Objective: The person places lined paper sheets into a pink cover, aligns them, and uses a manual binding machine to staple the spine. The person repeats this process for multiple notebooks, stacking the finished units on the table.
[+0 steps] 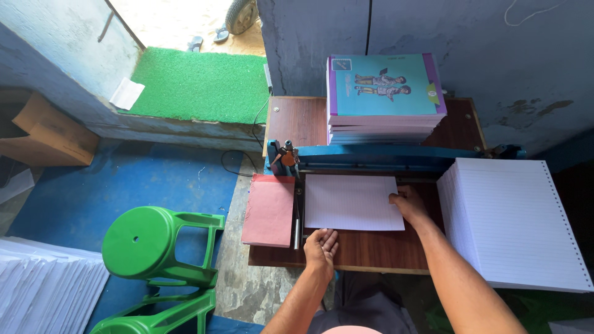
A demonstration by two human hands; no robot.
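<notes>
A thin stack of lined white paper (351,201) lies flat on the brown wooden table (371,250), its far edge under the blue bar of a paper cutter (383,157). My left hand (322,246) rests against the near edge of the paper, fingers together. My right hand (407,204) presses on the paper's right edge. Neither hand lifts anything. A pink-red board (270,209) lies left of the paper beside a metal guide rail (298,213).
A pile of notebooks with teal and purple covers (383,93) sits behind the cutter. A tall stack of lined continuous paper (513,222) lies at the right. Green plastic stools (158,260) stand at the left, white sheets (43,284) at bottom left, a green mat (198,83) by the doorway.
</notes>
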